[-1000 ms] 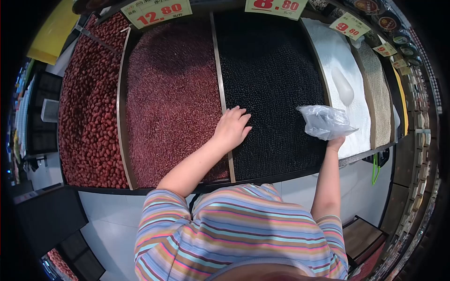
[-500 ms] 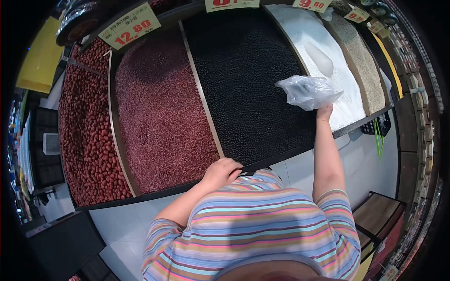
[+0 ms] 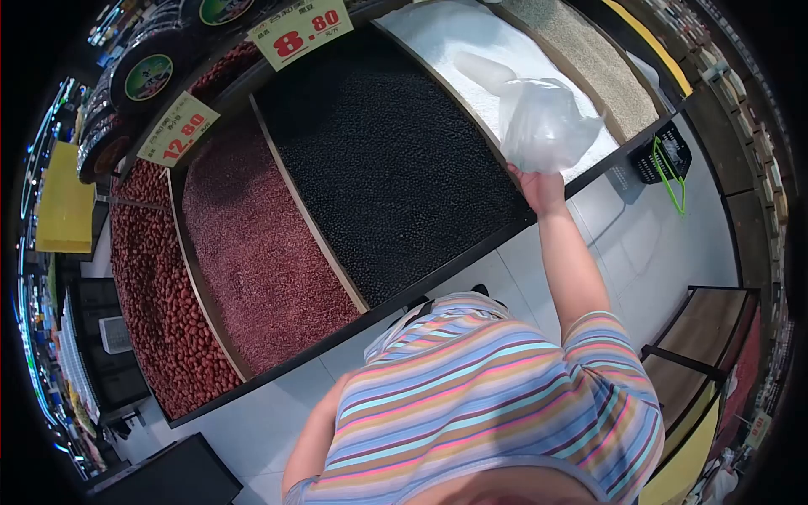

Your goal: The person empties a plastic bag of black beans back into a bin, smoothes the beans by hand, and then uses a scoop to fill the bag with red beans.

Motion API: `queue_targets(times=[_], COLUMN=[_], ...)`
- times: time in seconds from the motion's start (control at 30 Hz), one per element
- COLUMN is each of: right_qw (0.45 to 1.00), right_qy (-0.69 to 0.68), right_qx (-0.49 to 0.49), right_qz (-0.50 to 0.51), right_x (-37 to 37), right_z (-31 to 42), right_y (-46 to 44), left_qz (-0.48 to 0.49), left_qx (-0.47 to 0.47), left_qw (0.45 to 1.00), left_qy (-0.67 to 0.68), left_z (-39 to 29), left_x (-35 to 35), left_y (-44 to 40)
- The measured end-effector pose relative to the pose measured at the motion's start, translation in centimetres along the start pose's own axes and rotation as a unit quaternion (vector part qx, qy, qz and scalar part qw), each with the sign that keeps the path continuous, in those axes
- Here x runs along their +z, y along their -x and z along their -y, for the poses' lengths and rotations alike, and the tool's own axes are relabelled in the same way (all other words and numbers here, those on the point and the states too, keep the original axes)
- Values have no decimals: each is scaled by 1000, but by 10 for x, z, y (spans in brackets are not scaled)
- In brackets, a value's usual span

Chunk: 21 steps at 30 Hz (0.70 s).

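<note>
My right hand [image 3: 541, 187] is closed on the lower edge of a clear plastic bag [image 3: 549, 122]. The bag is puffed out and hangs over the bin of fine white foodstuff [image 3: 429, 38], near its front edge. Just behind the bag, a translucent white scoop [image 3: 484, 71] lies on the white heap, partly covered by the bag. To the left, the black beans [image 3: 387, 168] fill a wide bin. My left forearm runs down beside my striped shirt, and the left hand is hidden behind my body.
Small red beans [image 3: 252, 252] and large red dates or beans [image 3: 160, 311] fill the left bins; a beige grain [image 3: 589, 63] lies far right. Price signs [image 3: 300, 31] stand at the back. A black basket with a green handle [image 3: 669, 172] is on the floor at right.
My view has turned, so the bins shift left. The bag has opened out and stands fuller over the white bin. My left hand has left the bin's front edge and dropped out of sight.
</note>
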State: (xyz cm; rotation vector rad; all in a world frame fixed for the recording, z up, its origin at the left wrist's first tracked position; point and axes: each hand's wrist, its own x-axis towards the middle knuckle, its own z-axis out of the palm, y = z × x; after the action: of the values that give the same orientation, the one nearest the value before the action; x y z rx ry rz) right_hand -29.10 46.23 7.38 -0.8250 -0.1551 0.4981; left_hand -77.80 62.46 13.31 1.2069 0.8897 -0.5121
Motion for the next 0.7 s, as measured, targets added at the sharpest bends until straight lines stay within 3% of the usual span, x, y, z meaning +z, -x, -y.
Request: queue_targets(times=[0.03,0.1,0.33,0.53,0.7], right_qw=[999,970,876,783,754], right_qy=[-1,-99,51,169,208], right_qx=[38,126,444,543,557], right_qz=[13,183,180,254,280], right_x=[-3,-41,-85,-127,-143], right_z=[12,20,87,111,98], right_y=[21,62,202,255,278], left_qz=[6,17,39,55,72], left_qx=[-2,-4,-16,-21,-17], left_qw=[1000,1000,998,995,992], left_qy=[-3,-9,-46,-82,-102], left_z=[-2,-5,-15,-24,-29], left_x=[5,17,54,85,103], left_y=[-2,-5,-15,-22,-27])
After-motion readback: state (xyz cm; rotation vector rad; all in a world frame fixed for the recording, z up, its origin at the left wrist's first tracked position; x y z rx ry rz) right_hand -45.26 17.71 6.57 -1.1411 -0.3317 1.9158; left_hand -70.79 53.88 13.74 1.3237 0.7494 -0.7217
